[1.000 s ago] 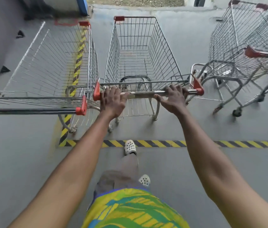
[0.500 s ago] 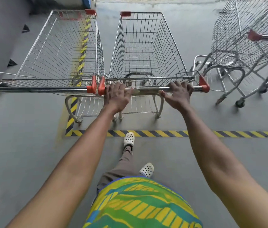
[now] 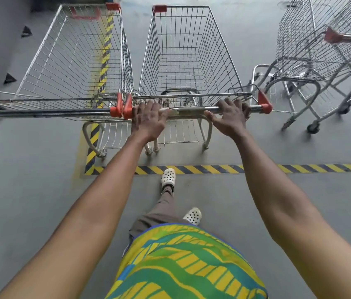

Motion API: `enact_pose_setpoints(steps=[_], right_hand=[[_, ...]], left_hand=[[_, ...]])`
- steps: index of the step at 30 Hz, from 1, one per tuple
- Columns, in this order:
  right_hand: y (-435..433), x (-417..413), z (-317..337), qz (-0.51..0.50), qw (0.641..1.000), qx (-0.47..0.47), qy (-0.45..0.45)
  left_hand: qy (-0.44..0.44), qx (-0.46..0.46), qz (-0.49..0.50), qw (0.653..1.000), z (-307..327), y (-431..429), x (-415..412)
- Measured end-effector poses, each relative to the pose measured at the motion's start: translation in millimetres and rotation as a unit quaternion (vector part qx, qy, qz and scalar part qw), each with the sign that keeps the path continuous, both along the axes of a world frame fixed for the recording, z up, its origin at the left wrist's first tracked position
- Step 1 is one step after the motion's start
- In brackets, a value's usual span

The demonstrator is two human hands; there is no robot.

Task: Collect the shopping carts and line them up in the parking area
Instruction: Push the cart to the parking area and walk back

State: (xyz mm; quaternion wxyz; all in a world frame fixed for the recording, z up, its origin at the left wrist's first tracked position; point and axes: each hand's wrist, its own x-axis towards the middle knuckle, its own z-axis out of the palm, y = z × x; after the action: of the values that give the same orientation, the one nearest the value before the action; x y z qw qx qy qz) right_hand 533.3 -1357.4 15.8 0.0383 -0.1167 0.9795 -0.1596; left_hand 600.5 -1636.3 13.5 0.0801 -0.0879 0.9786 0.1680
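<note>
Nearest to me I see a patterned green and yellow shirt and two white clogs on the grey floor, the forward one touching the striped floor tape that runs across in front of me. Past that line, my left hand lies over the middle cart's handle bar near its left red end cap, fingers draped forward over the bar and thumb spread along it. My right hand rests on the same bar near the right cap, fingers curled over the top, thumb out to the side; whether the fingers wrap fully under I cannot tell. The middle cart stands straight ahead, inside the taped area. Just beside it on the left stands a second cart, the two handles' red caps almost touching; its handle is cut off at the frame's left edge. To the right, standing apart, are more carts, angled and partly cropped, so their number is unclear.
</note>
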Motion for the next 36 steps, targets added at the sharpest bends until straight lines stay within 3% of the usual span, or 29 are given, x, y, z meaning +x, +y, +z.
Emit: enact_pose_setpoints(steps=[6,36], right_hand=[[-2,-5,2,0.005,1.000,0.005,-0.003],[-12,3,8,0.007,1.000,-0.019,-0.016]], left_hand=[[0.037,-0.008,-0.015,0.999,4,-3,-5],[0.051,0.004,-0.014,0.999,4,-13,-1]])
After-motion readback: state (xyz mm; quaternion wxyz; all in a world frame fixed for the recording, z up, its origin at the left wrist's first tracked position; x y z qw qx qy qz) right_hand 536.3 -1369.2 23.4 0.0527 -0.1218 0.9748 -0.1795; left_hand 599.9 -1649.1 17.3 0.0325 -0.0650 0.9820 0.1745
